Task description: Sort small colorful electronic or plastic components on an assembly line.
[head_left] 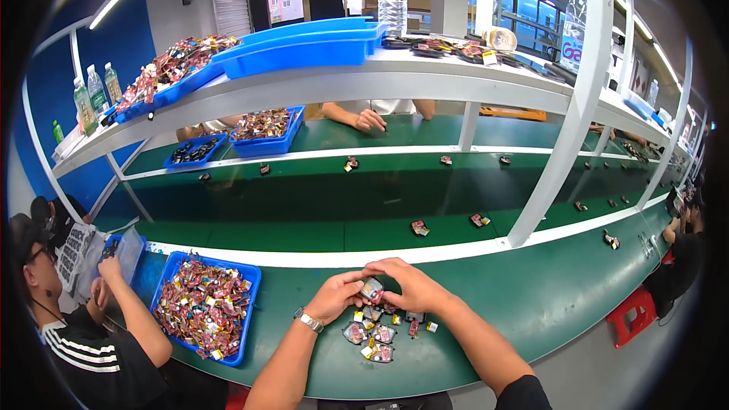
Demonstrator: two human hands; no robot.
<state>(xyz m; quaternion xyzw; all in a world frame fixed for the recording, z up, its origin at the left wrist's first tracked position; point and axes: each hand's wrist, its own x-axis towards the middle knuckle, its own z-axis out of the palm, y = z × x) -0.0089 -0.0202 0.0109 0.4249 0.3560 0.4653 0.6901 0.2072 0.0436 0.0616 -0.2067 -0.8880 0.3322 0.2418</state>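
Close in front of me, my left hand (336,298) and my right hand (412,286) meet around a small dark-rimmed casing (371,291) with red and light parts inside. Thumbs and fingers of both hands press on its edges; its exact kind is too small to make out. Just below them on the green bench lies a loose group of similar casings (382,334) with red, white and yellow bits. A small red piece (414,328) rests at the group's right side. My left wrist wears a metal watch.
To the left, a blue tray (254,281) is heaped with small red, white and yellow parts. A seated person (91,349) works beyond it. Ahead, a green conveyor belt (304,231) carries scattered casings. A white metal post (562,129) and an overhead shelf (319,91) stand across it.
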